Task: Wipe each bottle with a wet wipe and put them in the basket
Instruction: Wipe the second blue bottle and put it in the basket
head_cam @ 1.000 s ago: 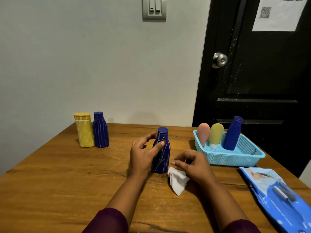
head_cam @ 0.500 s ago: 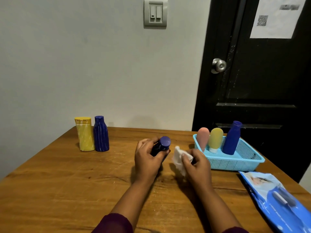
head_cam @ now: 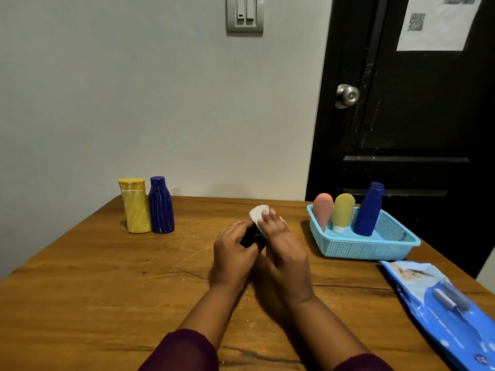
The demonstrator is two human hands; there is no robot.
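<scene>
The dark bottle (head_cam: 251, 236) was gripped in the left hand (head_cam: 233, 253), whose fingers were curled round its body, so that only a dark sliver of it could be seen between the two hands. It was held low over the middle of the table (head_cam: 107, 277); whether it touched the wood could not be told. The wipe (head_cam: 257, 214) was pressed over the bottle's far end by the curved fingers of the right hand (head_cam: 284, 253); the thumb was hidden.

The bottle was judged to be light, stiff plastic, likely to turn slippery once wetted. It would best be held round the body, with the cap end left free for the soft, limp wipe.

To the right, a pink tube (head_cam: 322, 210), a yellow-green tube (head_cam: 342, 210) and a tall blue bottle (head_cam: 368, 210) were stood in the basket (head_cam: 361, 247), with room left in its near part. A yellow bottle (head_cam: 135, 207) and a striped blue bottle (head_cam: 160, 207) were seen upright and touching at the table's far left, judged not yet wiped. A pack of wipes (head_cam: 439, 303) was laid at the near right.
</scene>
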